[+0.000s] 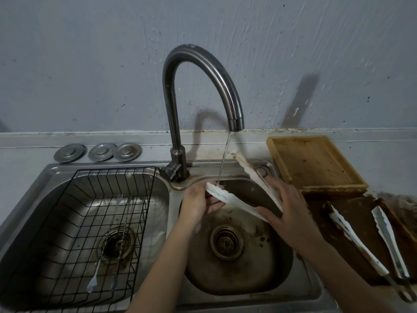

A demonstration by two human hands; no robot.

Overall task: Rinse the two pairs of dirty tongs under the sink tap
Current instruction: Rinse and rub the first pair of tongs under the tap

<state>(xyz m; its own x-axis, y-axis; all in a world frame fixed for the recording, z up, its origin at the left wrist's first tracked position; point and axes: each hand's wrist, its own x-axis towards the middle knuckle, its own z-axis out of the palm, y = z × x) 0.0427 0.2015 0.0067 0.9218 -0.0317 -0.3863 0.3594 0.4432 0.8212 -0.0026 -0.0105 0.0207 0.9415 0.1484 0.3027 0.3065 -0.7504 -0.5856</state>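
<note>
Head cam: double sink [300,288], water running in a thin stream from the gooseneck tap [203,86] into the right basin. First pair of tongs [234,197], white w/ scalloped tips, is held open over that basin. Lower arm's tip sits right under the stream, upper arm points up toward the back rim & has brownish gunk at its end. Right hand [284,206] is wrapped around the tongs near the hinge end, fingers curled on both arms. Left hand [200,204] is at the lower tip, fingers bent & touching the underside of it, thumb on the near side; looks like a pinch but can't tell how tight.

Second pair of tongs [361,245] lies spread open on a dirty brown tray [316,211] right of the sink, tips toward the wall, metal handles toward the cam, stains on the left arm. Behind it, a wooden board [313,161] by the wall.

Left basin has a black wire rack [144,199] w/ two long thin forks [108,240] lying in it. Three round metal lids [99,152] on the counter behind.
</note>
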